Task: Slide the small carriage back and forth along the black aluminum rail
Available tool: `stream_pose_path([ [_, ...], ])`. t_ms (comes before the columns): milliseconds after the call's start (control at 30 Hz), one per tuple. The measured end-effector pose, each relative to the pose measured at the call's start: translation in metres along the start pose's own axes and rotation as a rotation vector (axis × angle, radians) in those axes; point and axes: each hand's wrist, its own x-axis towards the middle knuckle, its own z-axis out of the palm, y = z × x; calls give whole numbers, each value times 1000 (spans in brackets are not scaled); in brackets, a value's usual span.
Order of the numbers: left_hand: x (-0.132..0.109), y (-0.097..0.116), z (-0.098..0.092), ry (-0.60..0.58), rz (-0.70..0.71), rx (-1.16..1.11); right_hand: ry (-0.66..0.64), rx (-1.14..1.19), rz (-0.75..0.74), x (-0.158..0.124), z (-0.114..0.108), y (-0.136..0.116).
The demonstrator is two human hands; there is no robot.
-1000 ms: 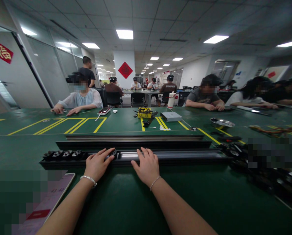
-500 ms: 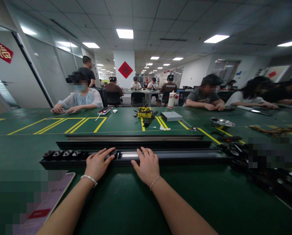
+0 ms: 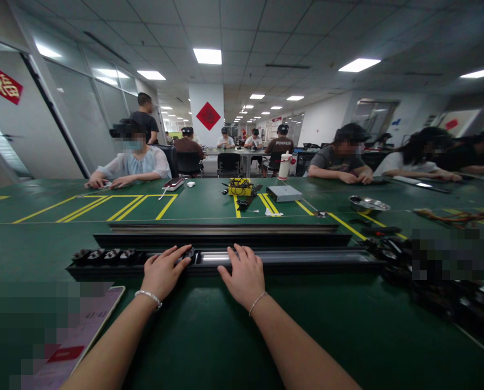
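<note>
A long black metal rail (image 3: 323, 260) with a shiny channel lies crosswise in front of me. Several small black modules (image 3: 112, 255) sit in a row at its left end. My left hand (image 3: 163, 271) reaches over the rail, its thumb and forefinger closed about another black module (image 3: 190, 253) in the channel; the fingers partly hide this piece. Over the middle of the rail my right hand (image 3: 244, 273) lies open, fingers spread and holding nothing. Behind are a second black rail (image 3: 221, 239) and a thinner one (image 3: 221, 228), parallel to the first.
A heap of black parts (image 3: 429, 287) lies at the right, near a metal bowl (image 3: 369, 204). A phone (image 3: 91, 330) rests at the lower left. Farther back are a yellow box with cables (image 3: 241, 187), a grey box (image 3: 283, 193) and a white bottle (image 3: 284, 166). Co-workers sit across the table.
</note>
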Motion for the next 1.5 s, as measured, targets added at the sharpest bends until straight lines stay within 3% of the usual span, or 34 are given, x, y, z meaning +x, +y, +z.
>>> stream_pose_path([
  [1500, -1, 2, 2, 1, 11, -9, 26, 2, -8, 0, 3, 1],
])
